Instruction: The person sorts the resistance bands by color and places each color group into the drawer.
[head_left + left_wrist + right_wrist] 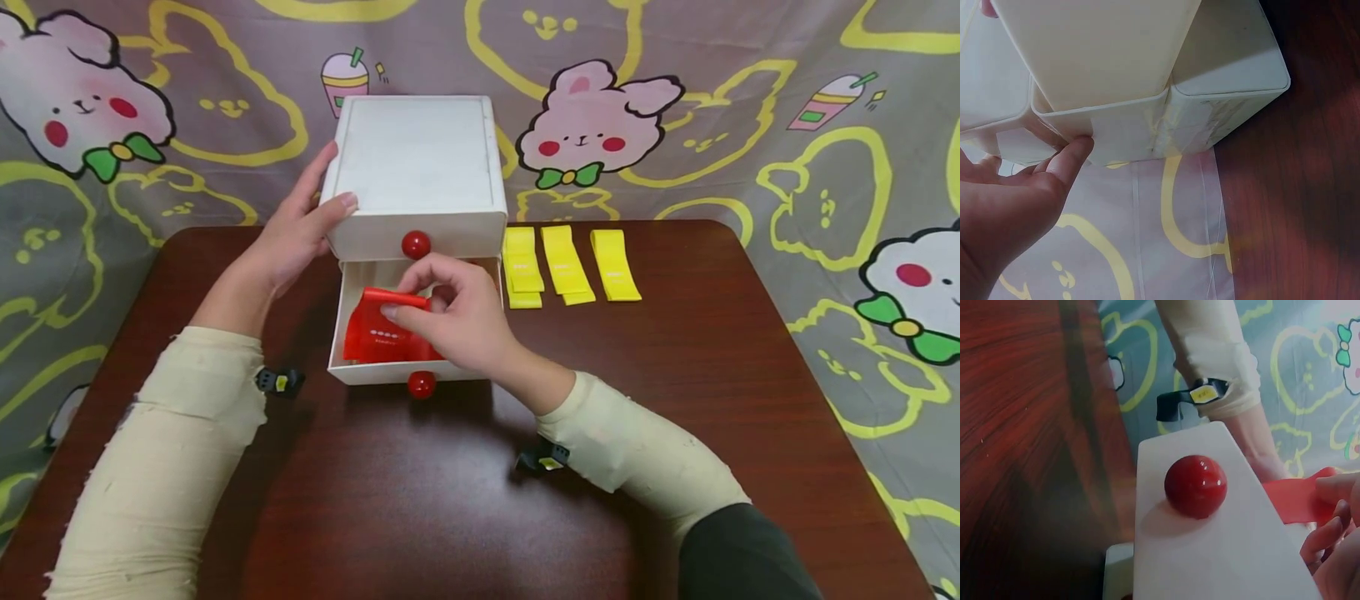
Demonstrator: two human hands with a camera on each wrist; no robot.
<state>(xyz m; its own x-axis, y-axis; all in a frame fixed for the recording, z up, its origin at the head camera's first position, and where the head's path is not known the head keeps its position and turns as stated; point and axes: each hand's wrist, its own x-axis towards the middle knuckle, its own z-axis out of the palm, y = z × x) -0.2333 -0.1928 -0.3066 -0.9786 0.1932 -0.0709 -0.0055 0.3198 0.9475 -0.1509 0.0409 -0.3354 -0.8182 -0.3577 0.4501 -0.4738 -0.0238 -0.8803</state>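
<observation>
the red strip [382, 325] is in the pulled-out lower drawer [375, 372] of the white box [416, 158]; whether more red pieces lie beneath it is hard to tell. the right hand [465, 321] pinches its upper edge between thumb and curled fingers. the left hand [296, 229] is spread against the box, its thumb on the top near the front corner and its other fingers along the side.

the strip looks thin, light and limp, probably a soft, rubbery sheet that bends and stretches rather than cracks. it should weigh almost nothing, but its smooth face may slide a little under dry fingertips, and a loose end could flop or fold over. the rolled upper edge seems the best place to take hold, since it stands clear of the drawer walls and gives thumb and finger something thicker to nip. a grip at the middle of that edge would likely keep both sides level.

the box looks like light plastic that could shift if the drawer is nudged, so a steadying palm at its side suits it. three groups of yellow strips [617, 271] lie on the table [712, 375] to the right of the box.
</observation>
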